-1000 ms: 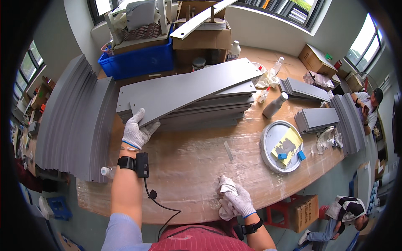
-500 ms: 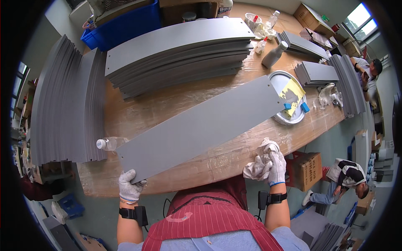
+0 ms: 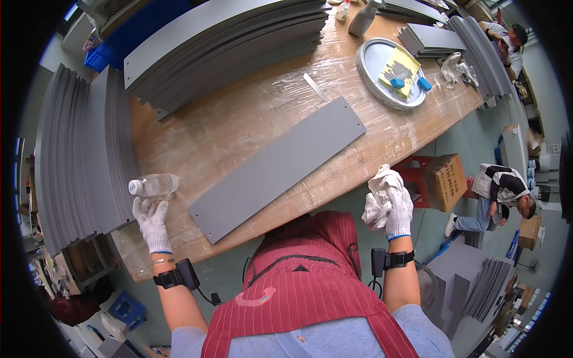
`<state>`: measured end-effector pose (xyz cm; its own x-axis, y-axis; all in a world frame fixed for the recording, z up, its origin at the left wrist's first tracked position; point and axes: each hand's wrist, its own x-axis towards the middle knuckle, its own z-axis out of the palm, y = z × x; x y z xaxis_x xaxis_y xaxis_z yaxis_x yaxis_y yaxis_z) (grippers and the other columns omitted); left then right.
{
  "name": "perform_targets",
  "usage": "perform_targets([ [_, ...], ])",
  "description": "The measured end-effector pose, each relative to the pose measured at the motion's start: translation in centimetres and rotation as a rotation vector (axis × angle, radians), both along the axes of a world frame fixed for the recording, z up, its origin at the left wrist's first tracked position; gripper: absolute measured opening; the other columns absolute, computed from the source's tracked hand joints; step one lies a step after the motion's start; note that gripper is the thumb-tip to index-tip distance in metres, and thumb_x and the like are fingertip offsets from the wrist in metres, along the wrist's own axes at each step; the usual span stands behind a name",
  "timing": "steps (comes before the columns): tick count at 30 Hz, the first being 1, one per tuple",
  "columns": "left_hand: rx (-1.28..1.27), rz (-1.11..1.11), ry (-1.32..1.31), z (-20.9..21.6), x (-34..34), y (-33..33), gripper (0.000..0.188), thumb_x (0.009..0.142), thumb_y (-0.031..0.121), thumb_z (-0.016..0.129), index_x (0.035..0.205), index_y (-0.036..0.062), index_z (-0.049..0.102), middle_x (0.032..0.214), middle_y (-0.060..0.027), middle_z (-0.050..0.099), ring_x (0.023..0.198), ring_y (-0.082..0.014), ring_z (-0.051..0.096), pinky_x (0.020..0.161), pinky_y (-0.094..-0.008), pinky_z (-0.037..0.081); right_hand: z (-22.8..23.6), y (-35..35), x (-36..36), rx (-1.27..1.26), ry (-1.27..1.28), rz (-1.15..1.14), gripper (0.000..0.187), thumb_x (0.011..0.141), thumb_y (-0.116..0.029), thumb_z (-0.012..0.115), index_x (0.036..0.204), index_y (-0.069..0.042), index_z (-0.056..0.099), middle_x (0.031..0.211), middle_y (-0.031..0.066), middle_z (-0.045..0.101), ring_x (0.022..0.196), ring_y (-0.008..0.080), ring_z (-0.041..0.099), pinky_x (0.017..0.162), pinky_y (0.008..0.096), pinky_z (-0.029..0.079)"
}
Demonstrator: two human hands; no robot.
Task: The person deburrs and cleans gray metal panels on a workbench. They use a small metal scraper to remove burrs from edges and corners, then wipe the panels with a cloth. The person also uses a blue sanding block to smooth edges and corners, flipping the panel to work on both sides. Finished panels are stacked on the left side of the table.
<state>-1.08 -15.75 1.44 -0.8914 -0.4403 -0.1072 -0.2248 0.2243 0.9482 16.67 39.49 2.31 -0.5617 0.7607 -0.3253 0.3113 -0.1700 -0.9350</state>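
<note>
A long grey panel (image 3: pixel 277 170) with small holes at its ends lies at a slant on the wrapped table (image 3: pixel 233 131). To its left, my left hand (image 3: pixel 153 225), in a white glove, is open with the fingers apart. Those fingertips are just below a clear plastic bottle (image 3: pixel 156 185) with a white cap, which lies on its side. My right hand (image 3: pixel 400 210), also gloved, is closed on a crumpled white rag (image 3: pixel 380 194) beyond the table's front edge. A thin pale strip (image 3: pixel 314 86) lies behind the panel.
Stacked grey panels stand at the left (image 3: pixel 89 155) and lie at the back (image 3: pixel 227 51). A round lid (image 3: pixel 365 71) carries a yellow sheet (image 3: pixel 401 68) and blue pieces. Right of the table are a cardboard box (image 3: pixel 449 182) and a seated person (image 3: pixel 498 188); another person (image 3: pixel 507 45) is farther back.
My left hand has let go of the panel and moved left toward the bottle. The panel now lies flat on the table. The rag remains in my right hand. The view has shifted.
</note>
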Motion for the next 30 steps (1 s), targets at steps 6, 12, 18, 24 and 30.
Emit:
perform_targets([
  [6,-0.058,-0.058,0.063,-3.5,-7.6,0.1,0.079,0.071,0.01,0.087,0.138,0.01,0.046,0.129,-0.008,0.058,0.118,-0.0237,0.056,0.103,-0.0413,0.045,0.4,-1.0,3.6,0.083,0.01,0.01,0.031,0.093,-0.015,0.065,0.121,-0.001,0.064,0.116,0.0077,0.067,0.104,0.0176,0.062,0.092,0.0318,0.049],
  [12,-0.679,-0.767,-0.364,4.4,-8.3,15.2,0.057,0.07,0.015,0.077,0.122,0.0074,0.054,0.099,-0.0142,0.069,0.092,-0.0294,0.068,0.086,-0.0398,0.053,0.7,-0.6,6.7,-0.071,0.026,-0.217,0.038,0.092,-0.013,0.066,0.127,-0.001,0.059,0.118,0.0087,0.065,0.103,0.0176,0.063,0.086,0.0313,0.052],
  [18,-1.18,-1.398,-0.43,6.0,-7.2,28.7,0.046,0.074,0.025,0.065,0.116,0.0076,0.057,0.103,-0.0209,0.071,0.096,-0.0393,0.068,0.081,-0.0454,0.054,-0.9,0.6,7.1,0.026,-0.039,-0.148,0.036,0.093,-0.017,0.066,0.125,-0.001,0.061,0.117,0.0069,0.065,0.106,0.0168,0.061,0.092,0.0317,0.049],
  [24,-1.236,-1.497,-0.287,5.6,-8.5,38.7,0.034,0.081,0.02,0.06,0.113,0.0074,0.062,0.097,-0.0192,0.072,0.092,-0.0382,0.069,0.08,-0.0461,0.054,-0.9,2.4,6.3,-0.16,0.041,-0.299,0.038,0.092,-0.011,0.066,0.128,-0.003,0.057,0.114,0.009,0.066,0.094,0.0174,0.065,0.074,0.0309,0.058],
  [30,-1.232,-1.498,-0.336,5.9,-8.6,40.1,0.034,0.08,0.021,0.061,0.112,0.0089,0.062,0.097,-0.0191,0.071,0.092,-0.0388,0.069,0.081,-0.0457,0.054,-0.9,4.6,4.1,-0.175,0.083,-0.249,0.035,0.096,-0.012,0.063,0.128,-0.002,0.057,0.108,0.0091,0.066,0.09,0.0207,0.067,0.071,0.0337,0.06],
])
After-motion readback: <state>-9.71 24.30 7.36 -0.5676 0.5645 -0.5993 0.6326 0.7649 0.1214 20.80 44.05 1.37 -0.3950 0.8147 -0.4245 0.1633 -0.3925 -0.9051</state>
